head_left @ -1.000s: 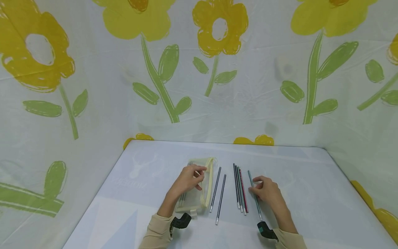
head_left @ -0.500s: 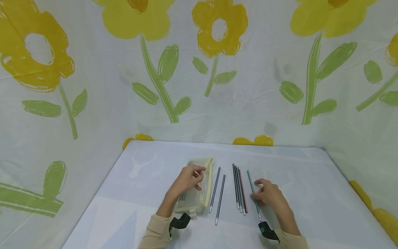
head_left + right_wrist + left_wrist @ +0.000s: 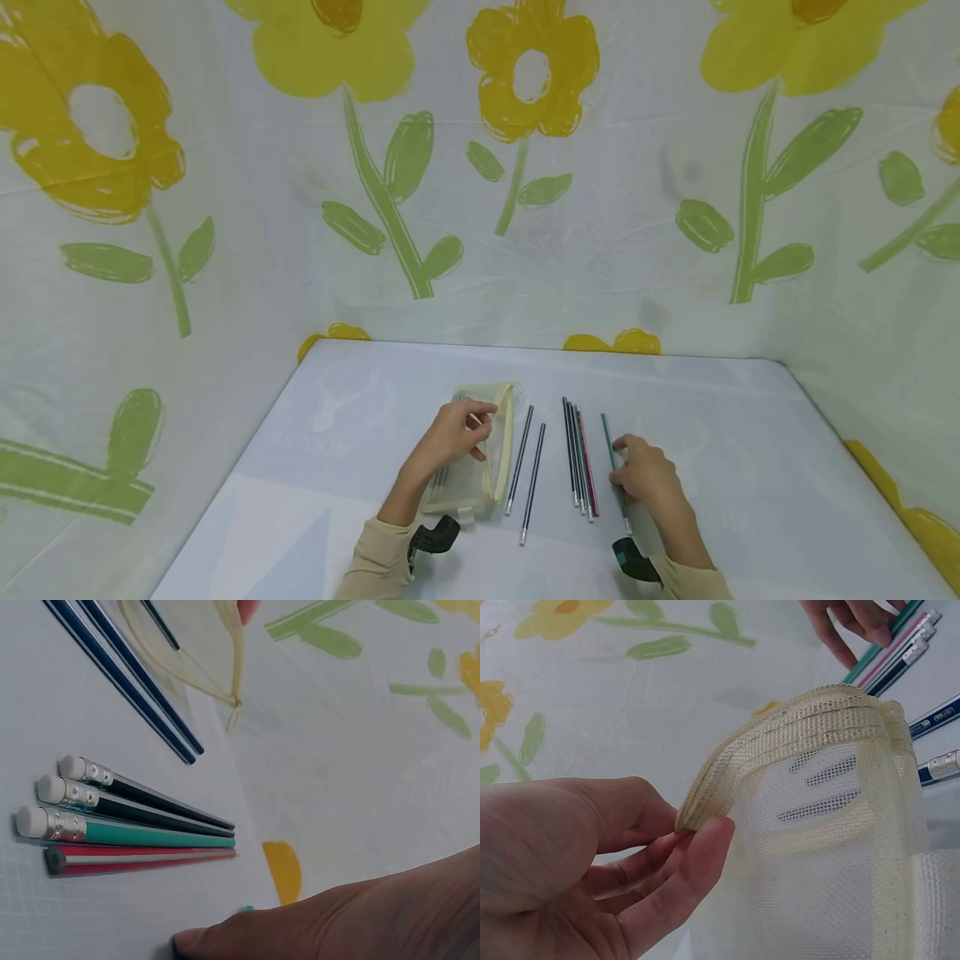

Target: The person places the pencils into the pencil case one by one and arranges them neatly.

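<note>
Cream mesh pouch (image 3: 506,450) lies nearer the left edge of the tabletop (image 3: 750,467), pinched by the left hand (image 3: 456,432); nearer the right edge, the right hand (image 3: 651,472) touches 1 teal pencil (image 3: 607,433), grip unclear.

- Flat white table with rounded far corners (image 3: 750,467); a faint deer print is borne at its left.
- Cream, see-through mesh pouch with zip edging (image 3: 472,485): laid left of all loose pencils.
- Two slim dark-blue pencils (image 3: 520,458): placed just right of the pouch, apart from each other, eraser ends pointed at the near edge.
- Close-set group of slender pencils, dark, green and red (image 3: 577,462): arranged side by side further right; the red one is placed outermost.
- Single slim teal pencil (image 3: 622,503): set right of the group, partly covered.
</note>
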Demonstrator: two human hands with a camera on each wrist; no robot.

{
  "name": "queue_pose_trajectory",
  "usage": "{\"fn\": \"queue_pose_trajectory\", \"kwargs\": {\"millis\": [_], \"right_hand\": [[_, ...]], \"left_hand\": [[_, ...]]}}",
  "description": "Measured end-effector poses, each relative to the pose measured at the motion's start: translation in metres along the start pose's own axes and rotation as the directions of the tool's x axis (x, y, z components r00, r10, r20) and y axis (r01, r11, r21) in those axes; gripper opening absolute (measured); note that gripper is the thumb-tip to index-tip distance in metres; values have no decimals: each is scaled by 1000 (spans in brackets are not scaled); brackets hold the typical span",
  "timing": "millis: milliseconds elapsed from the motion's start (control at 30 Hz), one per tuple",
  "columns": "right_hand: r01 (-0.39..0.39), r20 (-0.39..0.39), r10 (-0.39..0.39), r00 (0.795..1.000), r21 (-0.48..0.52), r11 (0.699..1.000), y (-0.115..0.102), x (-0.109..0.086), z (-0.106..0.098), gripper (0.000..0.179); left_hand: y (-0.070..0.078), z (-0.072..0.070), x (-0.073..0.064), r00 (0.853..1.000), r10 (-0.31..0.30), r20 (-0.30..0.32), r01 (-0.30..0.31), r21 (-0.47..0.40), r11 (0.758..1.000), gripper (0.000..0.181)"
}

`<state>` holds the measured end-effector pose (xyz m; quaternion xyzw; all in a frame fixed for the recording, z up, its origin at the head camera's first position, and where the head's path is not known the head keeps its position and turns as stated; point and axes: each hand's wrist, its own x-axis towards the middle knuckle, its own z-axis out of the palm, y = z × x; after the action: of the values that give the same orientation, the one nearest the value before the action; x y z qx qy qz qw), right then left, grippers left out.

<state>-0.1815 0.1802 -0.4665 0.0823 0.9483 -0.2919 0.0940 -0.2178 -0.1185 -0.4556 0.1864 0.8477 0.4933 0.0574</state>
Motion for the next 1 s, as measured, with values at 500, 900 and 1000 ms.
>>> {"fn": "queue_pose_trajectory", "kwargs": {"millis": [500, 900, 1000], "right_hand": [[31, 27, -34, 999, 82, 996, 3, 1, -7, 47], [29, 6, -29, 1000, 73, 997, -3, 0, -1, 46], [37, -1, -37, 999, 71, 997, -7, -1, -1, 46]], "left_hand": [[0, 0, 0, 1000, -8, 4, 8, -5, 1000, 34], [-1, 1, 0, 1000, -13, 11, 13, -17, 1000, 34], [-3, 0, 0, 1000, -10, 15, 10, -14, 1000, 34]]}}
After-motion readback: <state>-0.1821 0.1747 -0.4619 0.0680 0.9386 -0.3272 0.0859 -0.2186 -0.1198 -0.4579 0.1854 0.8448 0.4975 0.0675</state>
